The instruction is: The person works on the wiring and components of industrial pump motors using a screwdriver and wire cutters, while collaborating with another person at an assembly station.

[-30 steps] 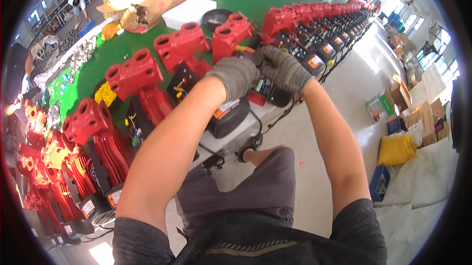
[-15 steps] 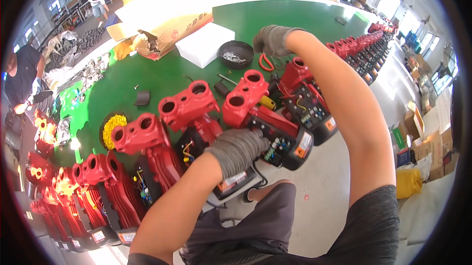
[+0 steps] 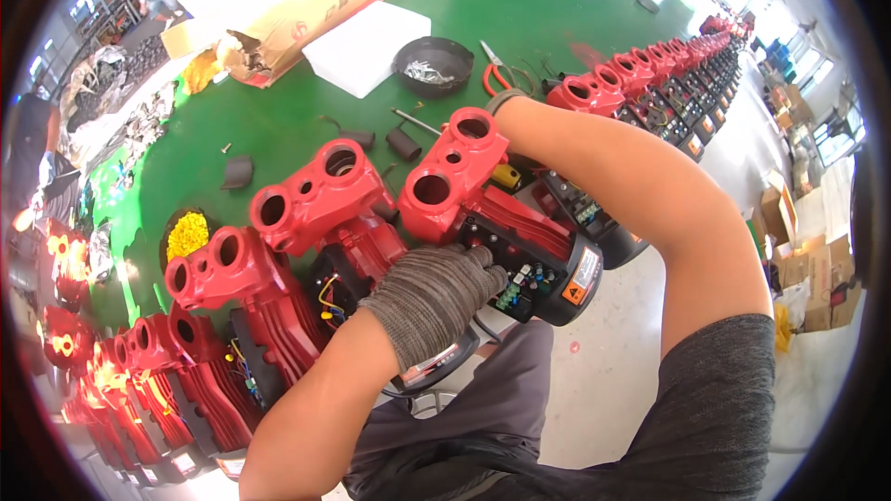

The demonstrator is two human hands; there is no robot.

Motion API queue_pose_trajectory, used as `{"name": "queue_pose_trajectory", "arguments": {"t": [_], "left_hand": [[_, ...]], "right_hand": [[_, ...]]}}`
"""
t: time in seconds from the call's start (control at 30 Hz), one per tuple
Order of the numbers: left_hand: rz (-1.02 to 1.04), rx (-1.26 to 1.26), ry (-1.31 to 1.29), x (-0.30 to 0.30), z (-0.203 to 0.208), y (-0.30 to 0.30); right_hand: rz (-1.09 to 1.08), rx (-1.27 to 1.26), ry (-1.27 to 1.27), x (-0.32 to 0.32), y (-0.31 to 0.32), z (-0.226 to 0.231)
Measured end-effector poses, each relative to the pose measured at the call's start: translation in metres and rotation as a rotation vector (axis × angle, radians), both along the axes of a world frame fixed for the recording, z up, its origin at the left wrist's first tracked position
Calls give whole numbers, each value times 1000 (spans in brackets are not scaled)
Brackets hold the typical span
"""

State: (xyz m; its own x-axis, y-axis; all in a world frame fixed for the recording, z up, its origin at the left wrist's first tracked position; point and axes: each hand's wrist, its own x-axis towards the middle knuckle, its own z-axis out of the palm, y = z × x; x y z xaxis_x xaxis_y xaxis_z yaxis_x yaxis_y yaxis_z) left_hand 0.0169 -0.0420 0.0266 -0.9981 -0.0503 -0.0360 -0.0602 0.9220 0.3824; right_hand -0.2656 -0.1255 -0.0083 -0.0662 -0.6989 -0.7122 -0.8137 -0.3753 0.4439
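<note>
A red cast-metal machine unit with two round bores stands in front of me, its black end section holding a board of small green and pale electronic parts. My left hand, in a grey knitted glove, lies against this black section with its fingers closed at the edge of the board. Whatever is between the fingertips is hidden. Beyond the same unit, my right hand reaches down behind the red casting; only the glove's cuff shows, the fingers hidden. A yellow tool handle shows beside the casting.
More red units stand in a row along the green table on both sides. Beyond them are a black bowl of small metal parts, red-handled scissors, a white foam block, a cardboard box and yellow connectors.
My right hand has dropped from above the table, near the red-handled scissors, to behind the red unit. My left hand keeps its place on the unit while the whole view has shifted.
</note>
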Motion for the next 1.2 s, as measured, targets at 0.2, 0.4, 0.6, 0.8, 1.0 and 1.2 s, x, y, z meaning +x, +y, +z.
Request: {"name": "queue_pose_trajectory", "arguments": {"t": [0.2, 0.4, 0.6, 0.8, 1.0, 1.2], "left_hand": [[-37, 35, 42, -9, -11, 1], [-7, 165, 225, 15, -2, -5], [239, 267, 576, 32, 19, 6], [59, 890, 580, 39, 21, 106], [460, 1357, 527, 65, -28, 138], [542, 1546, 567, 84, -61, 162]], "right_hand": [[-324, -484, -512, 8, 20, 116], [-609, -665, -1349, 65, 164, 200], [-1022, -357, -1932, 116, 274, 148], [-1151, -355, -1927, 142, 325, 102], [-1022, -569, -2366, 158, 366, 44], [-929, -1321, -1902, 215, 358, 14]]}}
